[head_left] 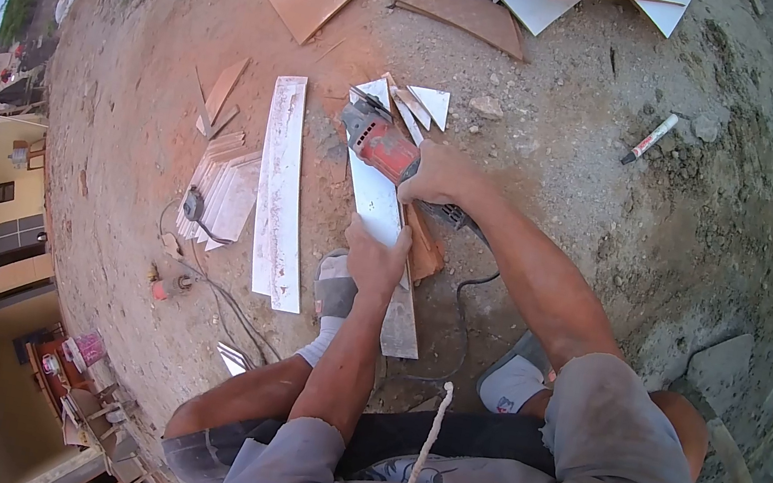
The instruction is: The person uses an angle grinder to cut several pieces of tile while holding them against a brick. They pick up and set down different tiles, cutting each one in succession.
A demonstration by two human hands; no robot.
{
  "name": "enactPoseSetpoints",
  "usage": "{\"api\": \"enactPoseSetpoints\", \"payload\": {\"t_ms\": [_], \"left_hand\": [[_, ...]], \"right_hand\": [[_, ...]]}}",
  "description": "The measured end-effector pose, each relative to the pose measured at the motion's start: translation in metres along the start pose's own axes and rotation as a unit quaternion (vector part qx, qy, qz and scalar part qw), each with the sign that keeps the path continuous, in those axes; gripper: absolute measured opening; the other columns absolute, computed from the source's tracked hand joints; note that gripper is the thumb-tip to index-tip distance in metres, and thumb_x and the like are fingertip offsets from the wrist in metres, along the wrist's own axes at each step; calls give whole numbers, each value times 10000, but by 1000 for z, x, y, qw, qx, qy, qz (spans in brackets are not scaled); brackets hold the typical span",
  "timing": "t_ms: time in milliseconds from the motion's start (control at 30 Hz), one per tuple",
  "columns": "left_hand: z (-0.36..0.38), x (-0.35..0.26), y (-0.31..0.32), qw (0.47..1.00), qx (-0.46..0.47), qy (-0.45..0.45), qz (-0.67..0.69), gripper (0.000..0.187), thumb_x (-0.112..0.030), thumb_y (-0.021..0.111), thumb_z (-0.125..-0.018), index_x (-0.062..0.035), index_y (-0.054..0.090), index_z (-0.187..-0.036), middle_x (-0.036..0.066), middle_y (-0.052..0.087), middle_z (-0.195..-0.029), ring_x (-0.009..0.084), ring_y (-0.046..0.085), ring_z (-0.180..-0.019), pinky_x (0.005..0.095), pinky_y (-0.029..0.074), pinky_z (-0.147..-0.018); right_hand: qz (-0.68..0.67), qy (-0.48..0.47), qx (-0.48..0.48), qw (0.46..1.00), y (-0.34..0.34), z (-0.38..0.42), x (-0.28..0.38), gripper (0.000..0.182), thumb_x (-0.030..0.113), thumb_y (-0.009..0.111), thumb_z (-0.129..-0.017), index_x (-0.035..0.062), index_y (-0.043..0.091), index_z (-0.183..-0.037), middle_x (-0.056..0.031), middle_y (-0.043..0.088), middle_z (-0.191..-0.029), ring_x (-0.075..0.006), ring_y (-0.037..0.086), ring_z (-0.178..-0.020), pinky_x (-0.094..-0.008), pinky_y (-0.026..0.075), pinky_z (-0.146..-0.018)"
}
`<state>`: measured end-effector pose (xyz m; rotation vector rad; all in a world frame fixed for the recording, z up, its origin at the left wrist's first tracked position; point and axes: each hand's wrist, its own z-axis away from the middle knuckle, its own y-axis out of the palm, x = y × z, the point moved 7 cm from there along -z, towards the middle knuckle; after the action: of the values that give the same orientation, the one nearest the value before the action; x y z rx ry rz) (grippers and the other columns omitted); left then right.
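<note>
A red and grey angle grinder (pixel 387 148) is in my right hand (pixel 439 175), whose fingers wrap round its body. The grinder's head and disc are over the far end of a narrow white tile strip (pixel 375 201). My left hand (pixel 376 258) grips the near end of that strip, with the thumb on top. Small white offcuts (pixel 428 105) lie beside the grinder's head. Under and beside the strip are brown tile pieces (pixel 424 248). To the left lies a long white tile strip (pixel 283 190) on the dirt.
Large tile sheets (pixel 463 13) lie at the top. Stacked strips (pixel 224 183) and a second tool (pixel 169 288) with cables are on the left. A black cable (pixel 462 324) runs near my feet. A marker (pixel 650 139) lies at the right.
</note>
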<state>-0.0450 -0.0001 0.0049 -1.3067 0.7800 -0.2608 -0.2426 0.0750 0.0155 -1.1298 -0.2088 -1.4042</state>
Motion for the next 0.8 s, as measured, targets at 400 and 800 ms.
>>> {"api": "enactPoseSetpoints", "payload": {"t_ms": [400,800], "left_hand": [[1,1,1,1000,9,-9,-6,964,-469,781,-764,96,339,-1408,268,507,-1249,426,548,-1148,500,488,-920],[0,2,1,1000,19,-18,-13,983,-486,776,-764,112,337,-1409,276,495,-1279,424,534,-1180,491,478,-948]], "right_hand": [[-2,0,9,1000,-2,-3,4,676,380,792,-549,-71,706,-1046,-269,702,-1078,-354,703,-997,-388,567,-864],[-8,2,18,1000,-4,-8,6,670,377,796,-545,-65,714,-1041,-266,702,-1084,-352,703,-999,-390,568,-869]]}}
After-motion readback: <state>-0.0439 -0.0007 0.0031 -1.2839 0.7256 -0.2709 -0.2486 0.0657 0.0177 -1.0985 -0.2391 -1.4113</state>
